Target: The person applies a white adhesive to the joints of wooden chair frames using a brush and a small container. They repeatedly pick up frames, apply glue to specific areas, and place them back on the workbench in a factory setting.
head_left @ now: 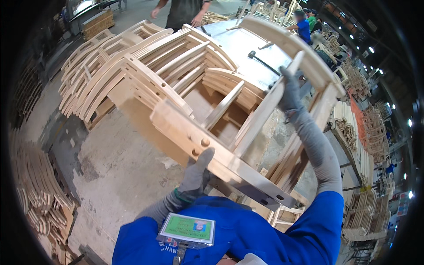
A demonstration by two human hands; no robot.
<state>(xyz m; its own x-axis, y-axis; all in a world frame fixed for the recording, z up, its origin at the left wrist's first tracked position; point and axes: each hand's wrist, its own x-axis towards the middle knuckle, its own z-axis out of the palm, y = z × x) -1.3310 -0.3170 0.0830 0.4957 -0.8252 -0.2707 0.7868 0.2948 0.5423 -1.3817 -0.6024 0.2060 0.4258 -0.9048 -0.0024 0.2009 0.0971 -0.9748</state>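
A pale wooden chair frame (229, 161) is tilted up in front of me, with two thick curved side rails joined by crossbars. My left hand (196, 176), in a grey glove, grips the edge of its near rail beside two round holes, the thumb on top. Further off, my gloved right hand (290, 90) is closed around a crossbar (265, 110) close to the far rail (287, 39). A hammer (263, 62) with a dark handle shows beyond the crossbar, above the metal tabletop; its handle's end meets my right hand's outline, so I cannot tell whether they touch.
Stacked slatted wooden frames (176, 62) stand ahead and to the left, against the metal table (229, 42). Bundles of curved wooden parts (39, 185) lie at the far left. A person in dark clothing (183, 13) stands across the table; more wooden parts (346, 119) line the right.
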